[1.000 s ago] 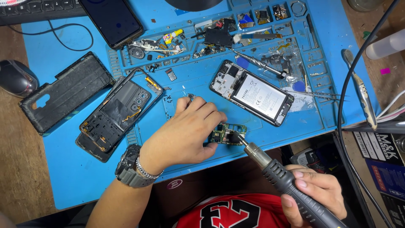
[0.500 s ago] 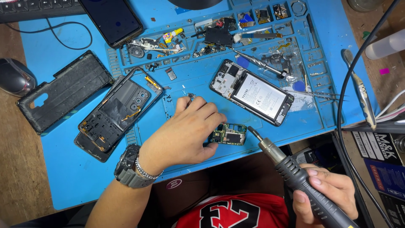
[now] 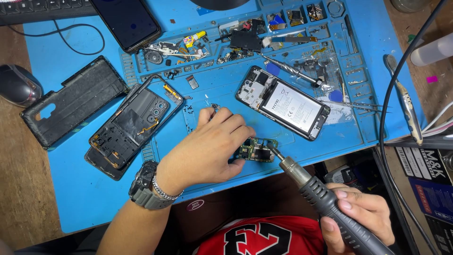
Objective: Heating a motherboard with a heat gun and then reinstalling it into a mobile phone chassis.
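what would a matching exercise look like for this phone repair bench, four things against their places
Things:
1. small green circuit board
2. grey handheld hot-air tool
3. dark computer mouse
4. opened phone with white battery

Places:
A. left edge, off the blue mat
B. in the right hand
C. under the left hand fingertips
D. right of centre on the mat

Pairs: 1-C, 2-B, 3-A, 4-D

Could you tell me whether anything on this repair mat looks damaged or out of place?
Nothing looks damaged or spilled. The opened phone, black back cover and frame lie askew, apart on the blue mat. The left hand steadies a small circuit board; the right hand aims a hot-air tool at it.
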